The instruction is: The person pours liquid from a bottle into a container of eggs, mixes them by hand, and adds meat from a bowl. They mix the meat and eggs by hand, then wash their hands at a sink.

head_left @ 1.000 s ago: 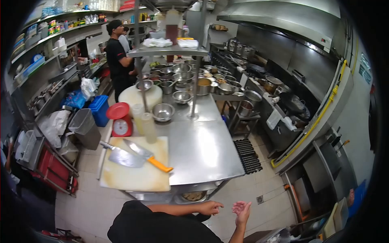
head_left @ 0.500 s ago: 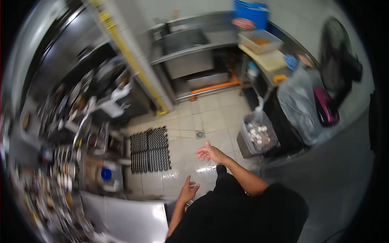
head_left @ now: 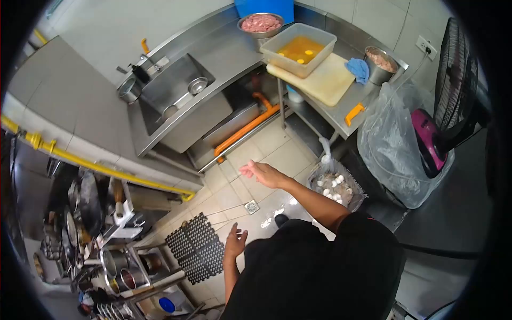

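Note:
My right hand (head_left: 260, 174) is held out over the tiled floor, empty, with its fingers apart. Lower down, my left hand (head_left: 234, 242) hangs open near the black perforated floor mat (head_left: 196, 246), touching nothing. A bin with a clear liner (head_left: 341, 200), holding eggshells, stands to the right of my right hand. On the steel counter ahead are a plastic tub (head_left: 326, 47) with yolks in orange liquid, a white cutting board (head_left: 333, 88) under it, a blue cloth (head_left: 358, 70) and an orange handle (head_left: 354, 113).
A steel sink (head_left: 157, 95) is at the back left. Metal bowls of raw meat (head_left: 261, 23) stand on the counter. A black fan (head_left: 453, 85) and a clear plastic bag (head_left: 388, 144) are on the right. Pots and pans (head_left: 80, 200) crowd the left side.
My view has swung to the right, bringing the counter and sink closer and more sharply into sight. My right hand is now higher in view; both hands stay empty.

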Motion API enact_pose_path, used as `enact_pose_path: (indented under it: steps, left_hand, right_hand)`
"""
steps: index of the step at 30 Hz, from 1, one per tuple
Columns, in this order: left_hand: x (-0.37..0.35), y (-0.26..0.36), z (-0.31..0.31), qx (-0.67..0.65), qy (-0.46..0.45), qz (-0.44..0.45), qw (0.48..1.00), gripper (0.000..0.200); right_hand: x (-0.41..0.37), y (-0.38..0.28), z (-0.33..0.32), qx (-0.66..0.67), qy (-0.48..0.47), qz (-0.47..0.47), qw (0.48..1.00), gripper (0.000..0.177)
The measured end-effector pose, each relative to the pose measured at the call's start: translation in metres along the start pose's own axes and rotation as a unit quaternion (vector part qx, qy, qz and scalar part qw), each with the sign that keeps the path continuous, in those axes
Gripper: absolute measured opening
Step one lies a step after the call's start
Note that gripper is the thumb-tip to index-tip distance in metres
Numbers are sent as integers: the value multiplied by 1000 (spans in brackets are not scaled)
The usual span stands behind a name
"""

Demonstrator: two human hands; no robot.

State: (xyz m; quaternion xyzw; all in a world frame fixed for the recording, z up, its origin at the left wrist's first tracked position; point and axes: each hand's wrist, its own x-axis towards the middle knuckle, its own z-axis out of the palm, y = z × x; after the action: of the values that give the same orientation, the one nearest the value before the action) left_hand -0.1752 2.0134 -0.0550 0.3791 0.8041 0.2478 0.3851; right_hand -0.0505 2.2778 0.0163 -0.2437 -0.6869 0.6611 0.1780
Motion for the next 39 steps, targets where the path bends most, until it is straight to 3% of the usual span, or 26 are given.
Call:
enact_pose_path:
  steps: [3, 5, 12, 13, 15, 16, 22, 26, 28, 31, 35, 39]
  left_hand:
    - [68, 13, -10, -5, -52, 34, 998, 62]
    - [112, 22, -18, -16, -99, 53, 994, 63]
    - [278, 49, -51, 64, -224, 114, 966, 66]
    - [303, 52, -56, 64, -224, 120, 965, 65]
    - [355, 60, -68, 88, -234, 150, 956, 63]
    - [378, 64, -73, 77, -239, 154, 956, 63]
    - [481, 140, -126, 157, -246, 229, 929, 61]
    - [514, 166, -144, 96, -226, 208, 947, 60]
    - [520, 171, -145, 88, -218, 191, 953, 59]
    - [524, 152, -133, 60, -222, 152, 961, 57]
    - [509, 146, -122, 45, -255, 81, 962, 56]
    - [508, 147, -113, 62, -244, 104, 962, 48]
  right_hand:
    - [40, -23, -43, -25, 48, -13, 998, 68]
    - [63, -33, -72, -46, 108, -70, 991, 67]
    - [143, -51, -199, -120, 291, -33, 948, 58]
    - [150, -80, -210, -145, 330, 8, 933, 55]
    - [174, -83, -256, -208, 385, -21, 899, 53]
    - [185, -76, -290, -311, 400, -34, 861, 53]
    - [220, -95, -391, -359, 424, 162, 816, 64]
    - [254, -25, -468, -390, 402, 216, 800, 67]
    - [271, 0, -491, -489, 361, 302, 735, 64]
    - [291, 29, -514, -500, 339, 383, 699, 62]
    - [309, 53, -506, -512, 400, 385, 655, 61]
    - [313, 78, -509, -544, 449, 313, 636, 62]
